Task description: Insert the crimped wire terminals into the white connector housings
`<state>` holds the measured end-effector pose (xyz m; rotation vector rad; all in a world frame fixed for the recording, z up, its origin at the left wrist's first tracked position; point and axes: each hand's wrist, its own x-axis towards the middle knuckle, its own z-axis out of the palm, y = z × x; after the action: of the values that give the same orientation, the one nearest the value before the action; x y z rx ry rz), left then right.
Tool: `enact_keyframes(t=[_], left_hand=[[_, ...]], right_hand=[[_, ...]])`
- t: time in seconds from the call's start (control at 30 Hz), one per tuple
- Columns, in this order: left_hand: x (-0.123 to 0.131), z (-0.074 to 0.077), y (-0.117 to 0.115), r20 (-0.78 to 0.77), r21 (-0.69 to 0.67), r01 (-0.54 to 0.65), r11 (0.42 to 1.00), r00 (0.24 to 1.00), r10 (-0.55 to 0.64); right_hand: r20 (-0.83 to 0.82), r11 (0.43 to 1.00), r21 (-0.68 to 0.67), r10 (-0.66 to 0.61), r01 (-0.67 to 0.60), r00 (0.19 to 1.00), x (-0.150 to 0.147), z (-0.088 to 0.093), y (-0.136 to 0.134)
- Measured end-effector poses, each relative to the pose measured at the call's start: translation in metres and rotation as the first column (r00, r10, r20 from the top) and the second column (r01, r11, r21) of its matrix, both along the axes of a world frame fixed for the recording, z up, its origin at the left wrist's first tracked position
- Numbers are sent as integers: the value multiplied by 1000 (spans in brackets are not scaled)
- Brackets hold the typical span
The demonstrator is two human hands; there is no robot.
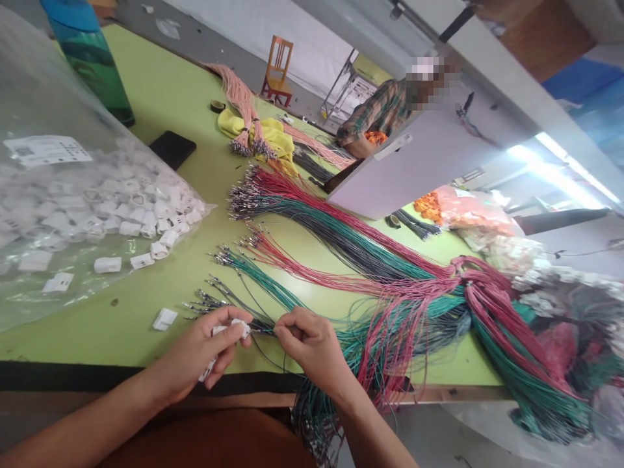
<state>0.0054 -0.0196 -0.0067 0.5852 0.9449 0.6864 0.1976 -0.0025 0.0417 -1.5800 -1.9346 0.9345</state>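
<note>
A: Left hand (207, 348)?
B: Clamped on white boxy plastic connectors (207, 370), right of the clear plastic bag (29, 78) of white pieces (121, 203).
A: Right hand (312, 341)?
B: Farther right of the bag, fingers pinched together on a thin dark wire (264, 331). Loose green-insulated wires (273, 283) lie just beyond, also right of bag.

Bright tube lights (556, 174) at right; sheen on tabletop (322, 298); edges stretched.

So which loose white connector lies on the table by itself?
The white connector between the clear bag and left hand, on bare tabletop; others nearby are inside that bag or hand.
</note>
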Motion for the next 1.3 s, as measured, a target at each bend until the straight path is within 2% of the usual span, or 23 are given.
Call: enact_keyframes(t=[0.37,0.63,0.83,1.13,1.3], left_hand=[[2,-2,0,-31,0,0,1000,1000,0],[3,-2,0,-31,27,22,999,999,-21],[2,-6,-2,-66,45,63,997,996,-60],[3,-5,-3,-79,47,57,997,995,-53],[3,-4,-2,-59,2,8,1000,998,-8]], right_hand=[[-1,998,60,-25,25,1000,-6,-10,-2],[-103,999,33,18,-15,995,-14,-12,-3],[-78,993,6,116,-116,990,-19,-14,-4],[-74,994,-6,105,-106,992,-25,-15,-3],[-81,996,-48,72,-76,994,-26,-14,-3]])
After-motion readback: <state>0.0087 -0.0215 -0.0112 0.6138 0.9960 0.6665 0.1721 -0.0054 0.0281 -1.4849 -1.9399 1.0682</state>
